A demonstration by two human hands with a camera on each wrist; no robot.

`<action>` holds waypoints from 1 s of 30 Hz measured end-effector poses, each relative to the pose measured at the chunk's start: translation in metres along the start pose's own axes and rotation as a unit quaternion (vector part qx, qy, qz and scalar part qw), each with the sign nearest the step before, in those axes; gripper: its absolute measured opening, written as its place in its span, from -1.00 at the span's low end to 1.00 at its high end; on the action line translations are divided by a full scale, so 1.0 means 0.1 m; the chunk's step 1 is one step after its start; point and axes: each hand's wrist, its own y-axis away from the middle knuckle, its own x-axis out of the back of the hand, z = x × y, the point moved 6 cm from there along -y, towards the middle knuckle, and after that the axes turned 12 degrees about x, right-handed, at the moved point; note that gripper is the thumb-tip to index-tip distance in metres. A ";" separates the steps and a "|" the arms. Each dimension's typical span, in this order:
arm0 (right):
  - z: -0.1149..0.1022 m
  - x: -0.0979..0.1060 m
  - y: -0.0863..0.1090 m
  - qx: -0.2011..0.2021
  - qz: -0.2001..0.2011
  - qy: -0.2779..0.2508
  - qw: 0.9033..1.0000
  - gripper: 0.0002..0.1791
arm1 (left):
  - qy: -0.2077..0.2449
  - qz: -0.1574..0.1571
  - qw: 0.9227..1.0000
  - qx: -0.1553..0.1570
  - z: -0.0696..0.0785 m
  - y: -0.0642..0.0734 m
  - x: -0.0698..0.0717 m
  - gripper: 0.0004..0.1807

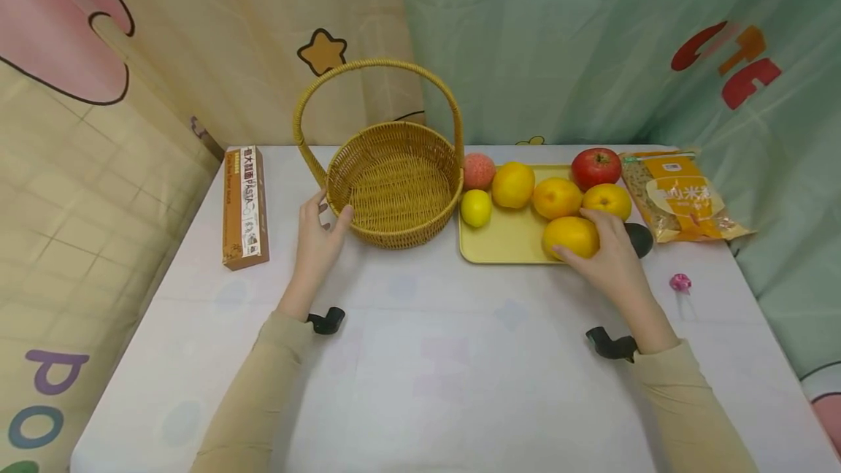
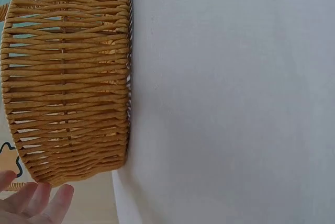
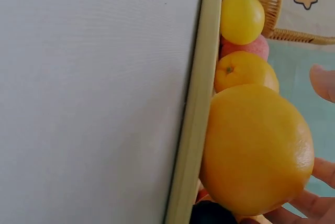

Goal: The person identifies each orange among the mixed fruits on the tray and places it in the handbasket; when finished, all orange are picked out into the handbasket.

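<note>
A wicker basket [image 1: 394, 239] with a tall handle stands at the back of the table. My left hand [image 1: 320, 232] is at its left side, thumb and fingers spread, with fingertips [image 2: 63, 198] by the rim in the left wrist view. Over a large yellow-orange fruit [image 1: 570, 237] at the front of the yellow tray [image 1: 506, 243] is my right hand [image 1: 614, 250]. In the right wrist view its fingers reach behind that fruit [image 3: 256, 150], while the thumb [image 3: 323, 82] stands apart from it. The hand partly hides a dark oval fruit [image 1: 639, 239].
The tray also bears a lemon-yellow fruit [image 1: 476, 208], a pink ball-like fruit [image 1: 479, 171], several orange fruits [image 1: 513, 185] and a red fruit [image 1: 596, 168]. A pasta box [image 1: 244, 206] lies left; a grain bag [image 1: 683, 195] and pink lollipop [image 1: 680, 282] lie right.
</note>
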 end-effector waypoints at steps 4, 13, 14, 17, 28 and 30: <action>0.07 -0.02 0.00 -0.010 -0.015 -0.007 1.000 -0.01 | 0.069 -0.011 0.996 0.055 -0.06 -0.03 -0.04 -0.18; 0.12 -0.07 -0.03 0.002 -0.051 -0.010 0.999 -0.06 | 0.166 -0.029 0.974 0.149 -0.18 -0.10 -0.17 -0.32; 0.12 -0.07 -0.03 0.005 -0.048 -0.011 0.999 -0.08 | 0.167 -0.028 0.974 0.151 -0.19 -0.10 -0.18 -0.32; 0.12 -0.08 -0.03 0.014 -0.033 -0.013 0.999 -0.12 | 0.171 -0.025 0.973 0.153 -0.18 -0.11 -0.19 -0.33; 0.06 -0.14 -0.07 0.029 0.024 -0.036 0.999 -0.16 | 0.169 -0.012 0.973 0.159 -0.16 -0.11 -0.18 -0.36; 0.00 -0.14 -0.10 0.024 0.026 -0.051 0.998 -0.13 | 0.168 -0.011 0.973 0.160 -0.16 -0.10 -0.18 -0.36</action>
